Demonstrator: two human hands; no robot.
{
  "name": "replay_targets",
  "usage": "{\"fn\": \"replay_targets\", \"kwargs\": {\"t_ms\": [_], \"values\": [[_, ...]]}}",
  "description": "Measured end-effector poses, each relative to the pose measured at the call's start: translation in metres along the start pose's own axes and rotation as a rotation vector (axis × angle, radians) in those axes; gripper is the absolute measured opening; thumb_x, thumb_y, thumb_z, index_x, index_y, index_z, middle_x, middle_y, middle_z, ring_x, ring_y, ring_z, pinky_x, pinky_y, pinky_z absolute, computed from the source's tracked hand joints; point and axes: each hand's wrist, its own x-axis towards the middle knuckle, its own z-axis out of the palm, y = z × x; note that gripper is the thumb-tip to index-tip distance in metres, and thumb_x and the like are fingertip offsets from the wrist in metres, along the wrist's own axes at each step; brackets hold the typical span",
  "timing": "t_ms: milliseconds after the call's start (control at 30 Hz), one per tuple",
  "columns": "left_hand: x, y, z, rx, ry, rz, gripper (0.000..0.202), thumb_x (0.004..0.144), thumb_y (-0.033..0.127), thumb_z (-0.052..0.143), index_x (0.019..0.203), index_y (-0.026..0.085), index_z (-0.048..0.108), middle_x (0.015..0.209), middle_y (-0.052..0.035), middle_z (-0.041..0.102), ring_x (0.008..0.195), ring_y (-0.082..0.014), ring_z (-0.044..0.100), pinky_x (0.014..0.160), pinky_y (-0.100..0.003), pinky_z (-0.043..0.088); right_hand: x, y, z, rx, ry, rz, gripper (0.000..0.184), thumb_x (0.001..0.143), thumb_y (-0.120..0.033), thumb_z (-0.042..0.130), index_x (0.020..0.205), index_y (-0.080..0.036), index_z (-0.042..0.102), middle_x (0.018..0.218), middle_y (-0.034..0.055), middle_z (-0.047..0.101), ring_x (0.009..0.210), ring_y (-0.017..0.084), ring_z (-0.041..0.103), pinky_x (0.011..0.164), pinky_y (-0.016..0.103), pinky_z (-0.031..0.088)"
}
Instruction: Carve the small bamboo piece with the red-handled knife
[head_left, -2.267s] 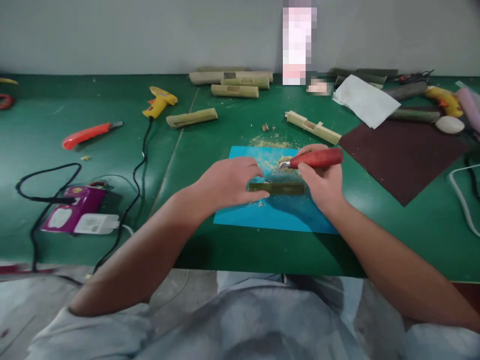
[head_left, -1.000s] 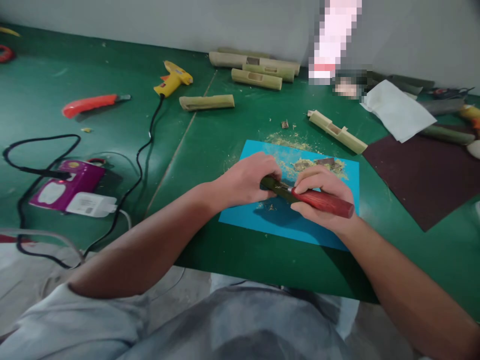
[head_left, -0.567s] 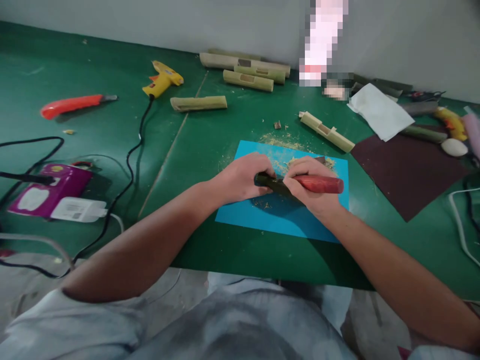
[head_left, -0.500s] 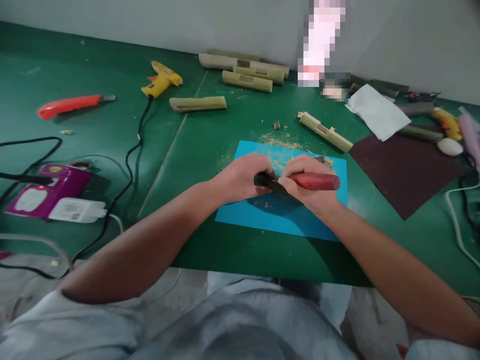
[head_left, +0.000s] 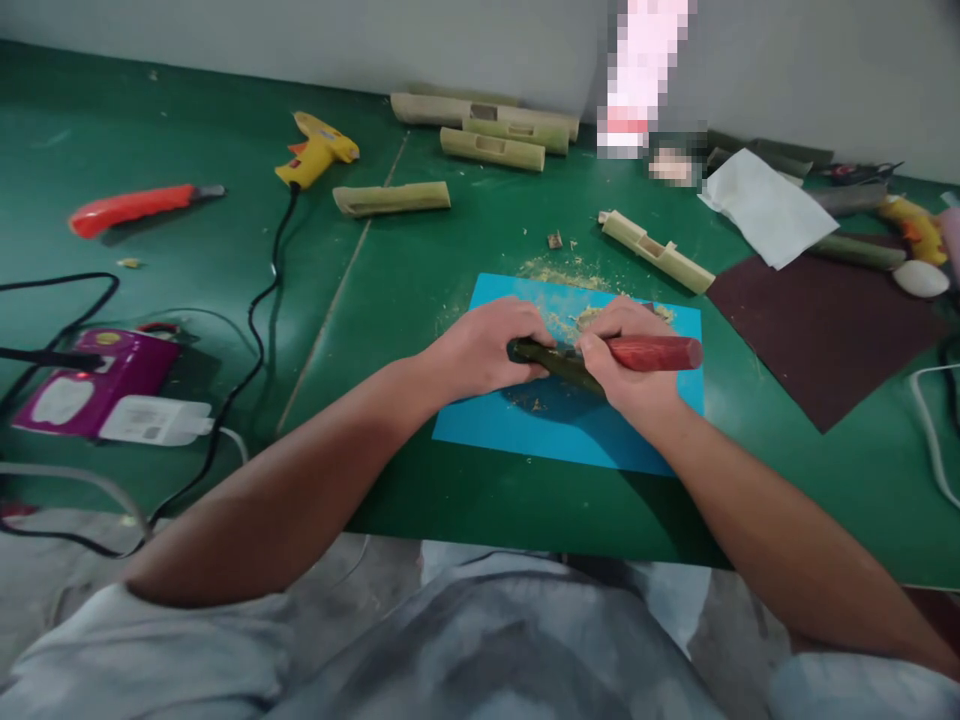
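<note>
Over a blue sheet point(head_left: 480, 410), my left hand point(head_left: 495, 340) is closed around the left end of a dark green bamboo piece point(head_left: 566, 367). My right hand point(head_left: 634, 378) grips a carving tool by its red wooden handle point(head_left: 660, 353), whose butt points right. The tool's working end is hidden by my fingers and cannot be made out. My right fingers lie against the bamboo's right part, which they partly cover. Pale shavings point(head_left: 559, 325) are scattered on the sheet between and behind my hands.
Behind the sheet lie a notched bamboo piece point(head_left: 656, 250) and several cut bamboo tubes point(head_left: 491, 150). A yellow glue gun point(head_left: 315, 150), a red-handled knife point(head_left: 135, 208) and a purple power strip point(head_left: 97, 385) are at left. Brown sandpaper point(head_left: 817, 340) and a white cloth point(head_left: 769, 208) are at right.
My right hand and the red-handled tool have slid a little to the right along the bamboo, showing more of it. My left hand keeps its hold. The view has shifted slightly.
</note>
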Motion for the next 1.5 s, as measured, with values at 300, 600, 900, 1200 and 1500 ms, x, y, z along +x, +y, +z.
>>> {"fn": "replay_targets", "kwargs": {"t_ms": [300, 600, 900, 1200, 1500], "values": [[-0.001, 0.004, -0.003, 0.030, -0.012, 0.001, 0.014, 0.093, 0.032, 0.079, 0.104, 0.023, 0.078, 0.107, -0.0047, 0.080, 0.107, -0.0242, 0.073, 0.099, -0.040, 0.056, -0.012, -0.002, 0.003, 0.069, 0.154, 0.031, 0.023, 0.097, -0.034, 0.073, 0.075, -0.030, 0.071, 0.081, -0.0012, 0.077, 0.078, 0.021, 0.075, 0.078, 0.043, 0.068], [-0.002, 0.004, -0.002, 0.037, -0.007, 0.016, 0.015, 0.095, 0.031, 0.079, 0.106, 0.022, 0.076, 0.109, -0.0049, 0.079, 0.107, -0.0238, 0.072, 0.100, -0.040, 0.055, -0.007, 0.000, 0.006, 0.148, 0.095, 0.087, 0.020, 0.093, -0.027, 0.079, 0.074, -0.030, 0.074, 0.081, -0.0020, 0.079, 0.079, 0.020, 0.077, 0.078, 0.041, 0.065], [-0.003, 0.004, -0.003, 0.051, -0.006, 0.013, 0.014, 0.095, 0.032, 0.079, 0.104, 0.022, 0.075, 0.108, -0.0047, 0.078, 0.106, -0.0240, 0.071, 0.098, -0.039, 0.055, -0.007, 0.002, 0.011, 0.241, 0.109, 0.111, 0.020, 0.094, -0.033, 0.082, 0.076, -0.030, 0.075, 0.079, -0.0006, 0.080, 0.075, 0.021, 0.075, 0.075, 0.041, 0.063], [-0.002, 0.003, -0.003, 0.057, -0.008, 0.019, 0.014, 0.094, 0.031, 0.080, 0.102, 0.022, 0.073, 0.106, -0.0045, 0.078, 0.104, -0.0241, 0.070, 0.095, -0.039, 0.054, -0.006, 0.004, 0.010, 0.245, 0.048, 0.184, 0.025, 0.094, -0.047, 0.083, 0.079, -0.028, 0.075, 0.082, 0.0024, 0.082, 0.077, 0.022, 0.077, 0.074, 0.041, 0.067], [-0.003, 0.003, -0.004, 0.063, -0.007, 0.030, 0.013, 0.095, 0.031, 0.079, 0.104, 0.022, 0.074, 0.106, -0.0044, 0.078, 0.105, -0.0239, 0.071, 0.095, -0.038, 0.054, -0.006, 0.003, 0.014, 0.241, 0.079, 0.140, 0.019, 0.093, -0.030, 0.079, 0.075, -0.028, 0.073, 0.078, 0.0001, 0.079, 0.071, 0.018, 0.074, 0.069, 0.035, 0.062]]}}
